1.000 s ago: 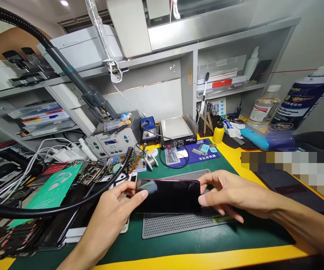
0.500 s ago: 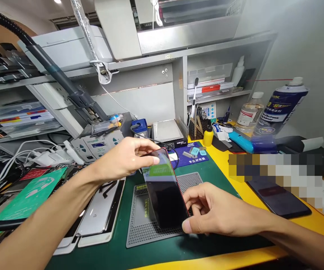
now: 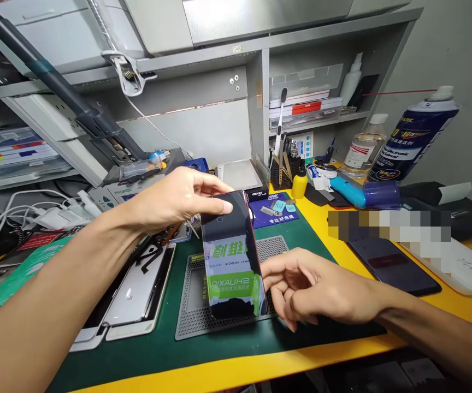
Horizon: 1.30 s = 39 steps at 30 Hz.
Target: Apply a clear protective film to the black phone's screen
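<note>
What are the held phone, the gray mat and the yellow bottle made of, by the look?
Held phone: glossy, probably glass, given its sharp mirror reflections. Gray mat: matte, likely silicone or rubber, with a honeycomb texture. Yellow bottle: smooth, opaque, probably plastic, given its even color.

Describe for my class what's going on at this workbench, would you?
A person's left hand grips the top end of a glossy black phone with a red edge, tilting it over a grey perforated mat. Its face mirrors green and white lettering. The right hand, fingers curled, is at its lower right edge; whether it touches is hard to tell. A shiny silver phone lies to the left.
</note>
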Each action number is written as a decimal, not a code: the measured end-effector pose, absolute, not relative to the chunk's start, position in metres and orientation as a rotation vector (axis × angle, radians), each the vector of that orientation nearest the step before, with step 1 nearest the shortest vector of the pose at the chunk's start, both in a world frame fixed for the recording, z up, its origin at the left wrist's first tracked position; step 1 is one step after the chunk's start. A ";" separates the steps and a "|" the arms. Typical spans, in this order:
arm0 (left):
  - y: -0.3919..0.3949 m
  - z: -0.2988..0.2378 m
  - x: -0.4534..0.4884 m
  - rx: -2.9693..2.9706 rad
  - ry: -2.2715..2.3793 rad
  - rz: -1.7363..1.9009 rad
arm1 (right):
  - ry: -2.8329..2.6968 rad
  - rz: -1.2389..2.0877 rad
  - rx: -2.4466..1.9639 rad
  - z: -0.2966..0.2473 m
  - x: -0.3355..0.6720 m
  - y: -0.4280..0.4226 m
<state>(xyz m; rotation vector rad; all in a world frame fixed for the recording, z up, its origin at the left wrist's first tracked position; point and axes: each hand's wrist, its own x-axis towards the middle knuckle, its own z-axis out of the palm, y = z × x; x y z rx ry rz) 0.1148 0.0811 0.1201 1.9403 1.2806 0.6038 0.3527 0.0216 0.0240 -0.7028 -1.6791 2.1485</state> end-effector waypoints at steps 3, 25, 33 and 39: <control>0.085 0.119 0.116 1.883 1.277 0.618 | -1.588 2.222 -0.638 0.019 0.356 0.025; 0.084 0.125 0.130 1.976 1.262 0.654 | -1.826 1.920 -0.875 0.019 0.355 0.024; 0.087 0.120 0.132 1.906 1.293 0.667 | -1.847 1.872 -0.971 0.019 0.357 0.023; 0.083 0.123 0.140 1.871 1.293 0.682 | -1.755 1.871 -0.943 0.018 0.355 0.022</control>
